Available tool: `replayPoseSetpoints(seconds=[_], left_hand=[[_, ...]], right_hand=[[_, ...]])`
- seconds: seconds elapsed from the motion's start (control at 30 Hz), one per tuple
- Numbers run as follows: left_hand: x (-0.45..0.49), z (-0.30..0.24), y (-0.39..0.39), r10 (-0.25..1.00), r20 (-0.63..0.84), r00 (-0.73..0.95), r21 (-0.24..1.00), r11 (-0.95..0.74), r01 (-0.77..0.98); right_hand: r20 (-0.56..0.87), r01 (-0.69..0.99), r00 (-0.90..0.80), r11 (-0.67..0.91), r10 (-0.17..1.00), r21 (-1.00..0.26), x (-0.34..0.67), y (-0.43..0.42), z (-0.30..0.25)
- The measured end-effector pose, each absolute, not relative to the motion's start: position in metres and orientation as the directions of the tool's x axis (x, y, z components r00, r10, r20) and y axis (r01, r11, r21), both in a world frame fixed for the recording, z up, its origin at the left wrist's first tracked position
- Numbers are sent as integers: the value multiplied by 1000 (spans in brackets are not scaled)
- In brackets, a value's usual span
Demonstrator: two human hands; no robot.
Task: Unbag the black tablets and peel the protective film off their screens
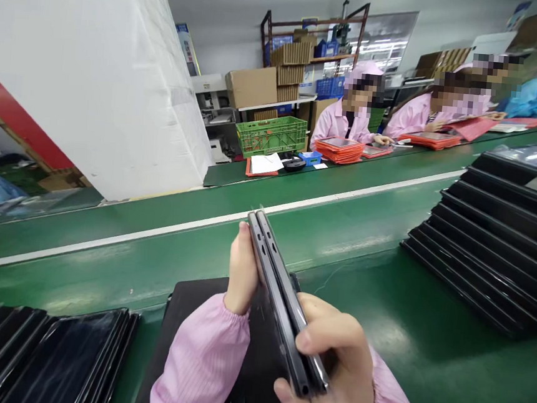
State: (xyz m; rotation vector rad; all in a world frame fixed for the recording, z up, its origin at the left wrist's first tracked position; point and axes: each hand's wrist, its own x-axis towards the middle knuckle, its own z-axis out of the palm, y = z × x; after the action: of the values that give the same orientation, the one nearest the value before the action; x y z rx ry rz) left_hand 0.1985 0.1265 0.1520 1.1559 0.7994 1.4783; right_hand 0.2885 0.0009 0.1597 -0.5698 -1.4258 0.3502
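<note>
Dark grey metal edges mark two slim tablets [272,280], standing on edge side by side above a single black pad [193,305] on the green workbench [364,291]. Two stacks of dark slabs flank them, one at the right [490,246] and one at the left [81,348]; their layers overlap too much for an exact count.

The left hand [243,274] presses against the outer side of the left tablet near its far end, thumb upward, its other fingers hidden. The right hand [339,364] is curled around the near end, gripping both tablets together, one digit resting over the upper edge.

The tablets and forearms cover part of the pad. Beyond runs one white strip [344,195]; past it, two main piles of orange-red trays [339,150] lie before co-workers, at least three in pink and one in blue. One green crate [272,136] sits near a cardboard box [251,87], while a white wrapped column [141,90] blocks the view at the left.
</note>
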Motion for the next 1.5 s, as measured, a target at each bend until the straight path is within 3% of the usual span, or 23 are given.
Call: replayPoseSetpoints(seconds=[0.13,0.23,0.43,0.57,0.83,1.03,1.3,1.5], left_hand=[[196,160,142,932,358,-59,886,-359,-292],[198,152,149,909,415,-37,862,-406,-303],[202,143,149,877,480,5,857,-468,-214],[201,141,154,893,449,-8,879,-444,-173],[201,127,170,881,468,-68,850,-470,-236],[201,127,171,875,480,-61,859,-483,-171],[204,127,173,826,560,-70,826,-562,-29],[204,127,171,834,549,-55,834,-550,-25]], right_hand=[[647,186,-213,680,732,-709,312,6,169],[499,261,-304,575,811,-775,327,10,172],[419,159,-290,475,861,-865,337,24,174],[413,50,-286,444,864,-895,338,35,171],[384,-79,-246,377,890,-923,340,44,162],[381,-68,-206,375,901,-925,341,47,164],[251,21,-129,256,959,-966,347,49,167],[249,15,-142,254,958,-967,349,49,168]])
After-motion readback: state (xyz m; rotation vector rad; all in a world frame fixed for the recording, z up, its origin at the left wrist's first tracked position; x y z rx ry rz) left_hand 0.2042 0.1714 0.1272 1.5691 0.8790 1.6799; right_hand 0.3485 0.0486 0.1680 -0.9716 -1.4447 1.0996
